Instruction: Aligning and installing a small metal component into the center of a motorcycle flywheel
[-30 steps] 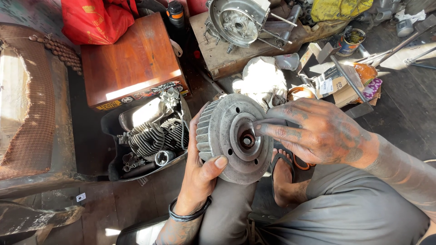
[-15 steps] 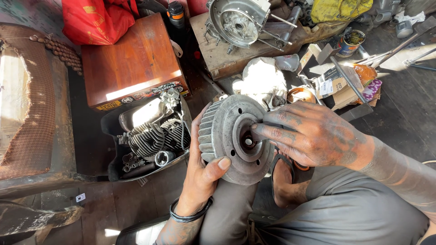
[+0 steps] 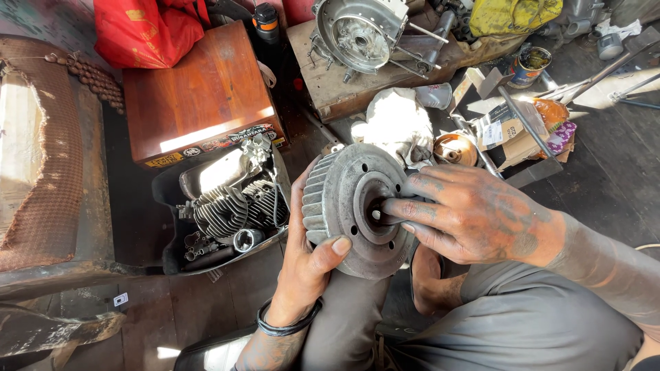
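Clutter crowded the upper frame: a wooden box [image 3: 199, 96] upper left, an engine casing [image 3: 361, 34] top centre; bare floor [image 3: 605, 178] lay open at right. The left hand [image 3: 309, 261] gripped the finned metal drum [image 3: 350, 206] from below at centre frame, thumb on its face. The right hand [image 3: 474, 216] reached in from the right, fingers [image 3: 402, 206] pressed into the drum's hub.

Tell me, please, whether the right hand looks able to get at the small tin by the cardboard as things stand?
Probably not yet. The right hand has its fingers in the hub of the finned drum, which the left hand steadies. The tin stands well off, beyond rods and cardboard.
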